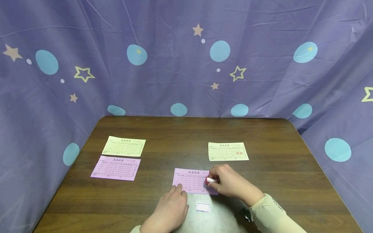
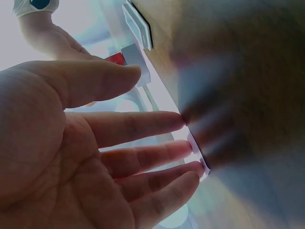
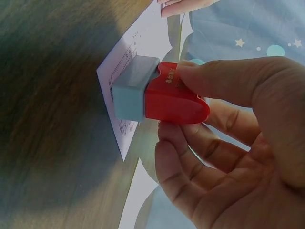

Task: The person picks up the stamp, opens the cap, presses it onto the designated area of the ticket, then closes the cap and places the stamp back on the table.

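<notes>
My right hand (image 1: 233, 183) pinches a red and grey stamp (image 3: 176, 98) between thumb and fingers. The stamp's grey end is down on the right part of a pink form slip (image 1: 187, 181). At that slip's lower left edge, the fingertips of my left hand (image 1: 172, 205) rest on the paper. In the left wrist view its fingers (image 2: 143, 126) are extended and the palm holds nothing. A small white rectangular piece with a dark border (image 1: 202, 207) lies just in front of the slip, between the hands.
At the back right of the wooden table (image 1: 175, 136) lies a yellow slip (image 1: 224, 151) with a red stamp mark (image 1: 239, 153). To the left, another yellow slip (image 1: 123, 147) lies behind a second pink slip (image 1: 115, 168). A purple patterned curtain (image 1: 175, 81) surrounds the table.
</notes>
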`<state>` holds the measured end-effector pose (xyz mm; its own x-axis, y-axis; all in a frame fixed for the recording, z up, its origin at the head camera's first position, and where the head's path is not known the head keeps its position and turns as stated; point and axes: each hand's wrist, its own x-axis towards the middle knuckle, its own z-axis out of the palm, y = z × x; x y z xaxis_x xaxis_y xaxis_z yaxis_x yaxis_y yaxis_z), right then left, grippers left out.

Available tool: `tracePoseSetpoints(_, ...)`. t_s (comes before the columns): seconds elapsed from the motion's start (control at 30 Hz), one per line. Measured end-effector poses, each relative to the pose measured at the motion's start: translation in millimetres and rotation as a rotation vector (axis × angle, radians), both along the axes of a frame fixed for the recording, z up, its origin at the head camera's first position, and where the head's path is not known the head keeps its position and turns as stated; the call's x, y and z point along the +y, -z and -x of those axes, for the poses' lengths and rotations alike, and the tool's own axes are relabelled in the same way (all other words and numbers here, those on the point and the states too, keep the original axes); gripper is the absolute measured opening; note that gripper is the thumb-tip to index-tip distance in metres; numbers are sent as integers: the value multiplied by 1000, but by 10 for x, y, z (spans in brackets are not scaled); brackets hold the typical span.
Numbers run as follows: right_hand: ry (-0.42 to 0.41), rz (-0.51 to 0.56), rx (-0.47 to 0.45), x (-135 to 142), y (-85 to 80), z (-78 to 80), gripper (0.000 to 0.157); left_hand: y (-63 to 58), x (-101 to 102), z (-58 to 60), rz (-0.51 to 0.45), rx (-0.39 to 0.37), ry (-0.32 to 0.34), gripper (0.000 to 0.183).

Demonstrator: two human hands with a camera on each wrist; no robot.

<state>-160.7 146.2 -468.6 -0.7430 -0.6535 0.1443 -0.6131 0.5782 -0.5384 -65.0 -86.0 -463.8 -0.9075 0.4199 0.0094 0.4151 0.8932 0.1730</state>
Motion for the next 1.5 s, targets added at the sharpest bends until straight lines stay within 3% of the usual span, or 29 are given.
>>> tracePoseSetpoints(0.27,-9,12,11,3,1,-5,22,-4,-5,16,-3,8,9,25)
tracePoseSetpoints(0.93,-7,23,6,29,-3,-25,21,-40,-45,47,-29,-87,-38,33)
tracePoseSetpoints(1.27,-5,27,4,19,-6,-37,22,-42,-47,44,-24,-67,-30,32)
tracePoseSetpoints(1.5,-47,51,61,19,-3,-50,17,-37,-55,39,-29,-62,-30,32)
